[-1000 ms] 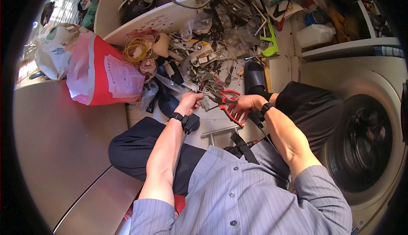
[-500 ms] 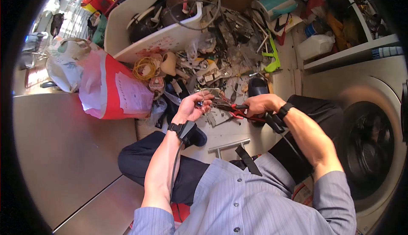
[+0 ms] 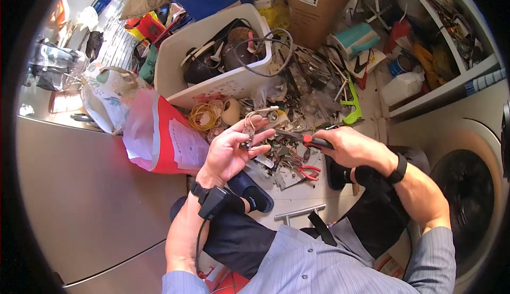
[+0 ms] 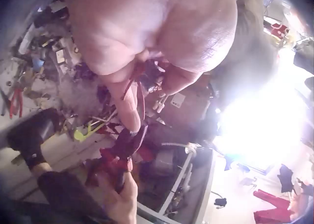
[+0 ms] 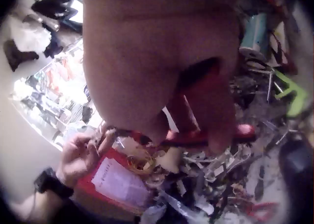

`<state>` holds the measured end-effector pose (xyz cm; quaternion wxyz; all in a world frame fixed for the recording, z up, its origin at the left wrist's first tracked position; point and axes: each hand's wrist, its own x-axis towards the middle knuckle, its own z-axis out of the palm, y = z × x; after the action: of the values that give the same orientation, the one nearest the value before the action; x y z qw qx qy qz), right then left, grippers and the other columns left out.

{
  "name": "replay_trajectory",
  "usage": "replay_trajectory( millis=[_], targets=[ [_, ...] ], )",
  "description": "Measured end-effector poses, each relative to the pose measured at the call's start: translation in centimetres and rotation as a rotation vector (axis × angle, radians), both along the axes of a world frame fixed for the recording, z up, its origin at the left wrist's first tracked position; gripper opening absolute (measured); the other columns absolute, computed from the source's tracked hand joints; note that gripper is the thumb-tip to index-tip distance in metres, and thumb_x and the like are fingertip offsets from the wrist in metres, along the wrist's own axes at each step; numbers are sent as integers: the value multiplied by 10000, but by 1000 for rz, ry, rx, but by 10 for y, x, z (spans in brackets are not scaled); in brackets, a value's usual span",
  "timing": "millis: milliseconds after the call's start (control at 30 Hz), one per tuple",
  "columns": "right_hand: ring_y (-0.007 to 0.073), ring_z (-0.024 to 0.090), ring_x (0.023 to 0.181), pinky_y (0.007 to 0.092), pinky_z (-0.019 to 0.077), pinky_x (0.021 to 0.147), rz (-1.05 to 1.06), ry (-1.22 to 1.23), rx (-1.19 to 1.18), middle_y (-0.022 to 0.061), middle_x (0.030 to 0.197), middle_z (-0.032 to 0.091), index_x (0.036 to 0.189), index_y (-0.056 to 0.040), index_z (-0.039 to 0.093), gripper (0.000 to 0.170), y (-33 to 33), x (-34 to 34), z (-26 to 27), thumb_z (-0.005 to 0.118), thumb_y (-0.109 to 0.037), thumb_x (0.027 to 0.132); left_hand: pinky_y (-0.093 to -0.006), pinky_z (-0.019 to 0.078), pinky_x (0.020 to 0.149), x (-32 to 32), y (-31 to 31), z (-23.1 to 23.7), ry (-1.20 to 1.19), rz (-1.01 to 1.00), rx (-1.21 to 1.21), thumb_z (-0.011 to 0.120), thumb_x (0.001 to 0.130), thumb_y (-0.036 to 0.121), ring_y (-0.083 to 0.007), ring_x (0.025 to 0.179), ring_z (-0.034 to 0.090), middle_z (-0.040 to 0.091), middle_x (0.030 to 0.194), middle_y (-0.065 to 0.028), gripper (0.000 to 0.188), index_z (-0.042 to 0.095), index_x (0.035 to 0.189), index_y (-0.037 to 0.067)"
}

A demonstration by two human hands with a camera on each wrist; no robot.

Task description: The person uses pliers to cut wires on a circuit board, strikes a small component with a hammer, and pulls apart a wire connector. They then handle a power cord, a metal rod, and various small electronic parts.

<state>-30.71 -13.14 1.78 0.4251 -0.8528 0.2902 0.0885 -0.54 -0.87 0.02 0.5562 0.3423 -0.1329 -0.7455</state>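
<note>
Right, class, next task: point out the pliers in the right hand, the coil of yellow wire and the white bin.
Held pliers [image 3: 317, 142]: head view, on the red-and-black handle.
Yellow wire coil [image 3: 201, 118]: head view, on its loops.
White bin [image 3: 241, 83]: head view, on its front wall.

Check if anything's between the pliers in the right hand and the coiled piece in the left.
Yes: the left hand's own fingers. In the head view, extended tips lie between the pliers and the coiled piece. Can't tell if they touch the pliers.
</note>
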Motion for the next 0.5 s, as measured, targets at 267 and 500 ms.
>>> replay_trajectory(
  millis=[267, 500],
  targets=[
    [409, 646, 951, 496, 537, 797, -124, -207, -471, 178, 1016, 633, 1275, -53, 576, 500, -1, 36, -13, 668, 17, 788, -424, 551, 989, -8, -25, 16, 22, 43, -23, 446, 953, 16, -333, 1356, 566, 561, 1468, -214, 524, 476, 1474, -31],
    [362, 632, 895, 468, 551, 726, -101, -227, -658, 156, 975, 611, 1239, -1, 585, 477, -4, 48, -11, 646, 6, 766, -441, 561, 985, -20, -27, 26, -42, 59, -26, 430, 969, 12, -303, 1310, 598, 573, 1442, -190, 514, 460, 1481, -16]
  ],
)
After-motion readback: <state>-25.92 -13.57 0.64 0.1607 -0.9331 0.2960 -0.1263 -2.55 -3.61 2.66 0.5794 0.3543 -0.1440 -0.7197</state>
